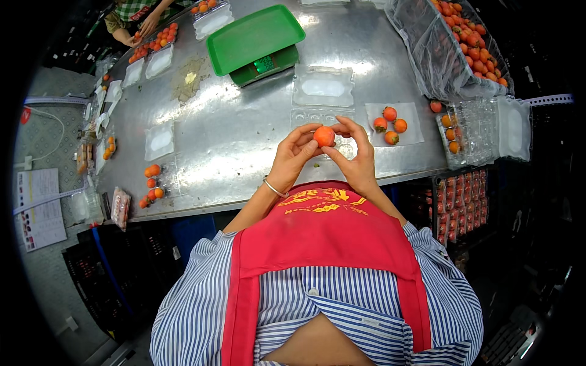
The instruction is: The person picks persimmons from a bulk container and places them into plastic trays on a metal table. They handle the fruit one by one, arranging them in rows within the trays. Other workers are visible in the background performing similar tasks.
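An orange-red persimmon (324, 136) is held between the fingertips of both hands above the front part of the metal table. My left hand (293, 153) grips its left side with thumb and fingers. On the other side, my right hand (357, 158) has its thumb and curved fingers around the fruit. Partly hidden beneath my hands lies a clear plastic clamshell tray (302, 118), its lid (323, 87) folded open towards the scale. To the right, several persimmons (400, 126) with green calyxes rest on a white sheet (414, 133).
A green weighing scale (256, 39) stands beyond the clamshell on the metal table (219, 151). At the right are a lined crate (416, 55) of persimmons and a partly filled clamshell (476, 132). More fruit (152, 183) lies left. A co-worker's hands (149, 25) handle fruit at the far left.
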{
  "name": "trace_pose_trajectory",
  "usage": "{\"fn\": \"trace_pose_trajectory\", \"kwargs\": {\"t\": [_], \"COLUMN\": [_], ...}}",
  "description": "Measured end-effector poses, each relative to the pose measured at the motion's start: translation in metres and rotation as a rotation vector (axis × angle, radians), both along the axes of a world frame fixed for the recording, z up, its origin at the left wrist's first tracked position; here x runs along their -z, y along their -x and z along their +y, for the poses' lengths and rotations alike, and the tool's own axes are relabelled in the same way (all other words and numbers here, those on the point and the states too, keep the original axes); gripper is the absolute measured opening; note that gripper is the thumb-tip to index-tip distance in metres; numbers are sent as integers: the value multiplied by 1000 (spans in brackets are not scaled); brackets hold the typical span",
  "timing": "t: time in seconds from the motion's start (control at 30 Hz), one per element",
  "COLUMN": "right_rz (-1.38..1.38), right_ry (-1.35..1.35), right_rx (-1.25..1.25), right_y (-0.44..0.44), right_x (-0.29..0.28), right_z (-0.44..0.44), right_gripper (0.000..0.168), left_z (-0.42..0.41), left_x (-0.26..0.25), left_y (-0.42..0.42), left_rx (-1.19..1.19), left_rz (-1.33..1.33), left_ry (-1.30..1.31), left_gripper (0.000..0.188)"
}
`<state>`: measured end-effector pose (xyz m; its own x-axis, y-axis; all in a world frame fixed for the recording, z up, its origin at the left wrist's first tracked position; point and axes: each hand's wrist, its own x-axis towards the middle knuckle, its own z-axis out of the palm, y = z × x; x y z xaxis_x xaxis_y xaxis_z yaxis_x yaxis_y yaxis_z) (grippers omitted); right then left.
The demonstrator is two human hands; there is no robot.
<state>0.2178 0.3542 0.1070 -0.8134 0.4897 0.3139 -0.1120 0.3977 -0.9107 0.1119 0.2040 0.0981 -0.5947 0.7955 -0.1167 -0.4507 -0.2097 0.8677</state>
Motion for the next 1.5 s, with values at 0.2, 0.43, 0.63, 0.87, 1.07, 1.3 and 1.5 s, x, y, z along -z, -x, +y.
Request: {"fn": "trace_pose_trajectory", "kwargs": {"t": [0.2,0.43,0.63,0.87,1.07,1.3,1.5], "right_rz": [-7,-65,-132,-216,-216,-221,-229], "right_ry": [46,-103,-84,180,200,213,214], "right_rx": [8,-42,-52,51,104,110,119], "right_y": [0,-5,-18,-41,-48,-52,-54], "right_x": [5,2,16,45,52,56,60], "right_z": [0,4,9,19,23,25,26], "right_gripper": [61,61,57,47,43,39,37], "left_z": [-2,0,1,9,16,20,22], "left_x": [3,4,18,8,3,3,5], "left_y": [2,4,8,19,16,13,10], "left_rx": [37,64,68,34,43,62,25], "left_rz": [-87,287,97,65,124,216,249], "left_ry": [21,208,212,175,231,333,326], "left_gripper": [46,46,47,54,54,47,44]}}
